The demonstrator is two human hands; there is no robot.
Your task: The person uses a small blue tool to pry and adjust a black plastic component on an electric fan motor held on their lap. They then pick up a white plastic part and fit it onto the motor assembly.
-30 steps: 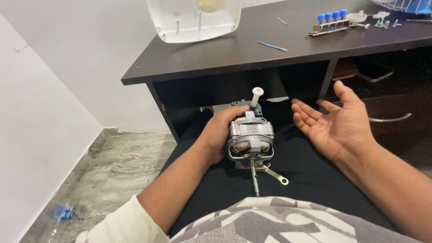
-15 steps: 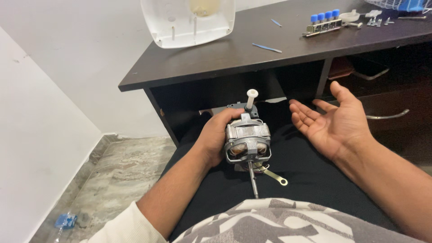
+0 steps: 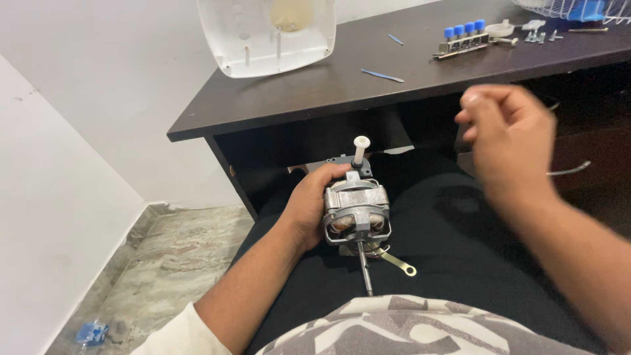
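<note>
Two hands are seen from above. An electric motor is gripped around its side by the left hand, and it is rested on the black-clad lap, in front of a dark desk. The right hand is raised in the air to the right of the motor, well apart from it, with the fingers loosely curled in; nothing can be seen inside it, and it is blurred.

The motor is judged to be heavy for its size and rigid, since a metal frame and copper windings are shown. A firm hold is best taken on the frame at the sides, as is done now. The thin steel shaft pointing toward the body and the white knob at the far end are judged to be poor places to grip, and the exposed windings could be damaged by pressure. A brass tab is seen lying just beside the shaft.

On the desk, a white plastic housing is stood open side up, with a yellowish disc seen inside. A white wire basket is cut off at the far right corner, with something blue inside. A switch block with blue buttons and small screws are laid near it
</note>
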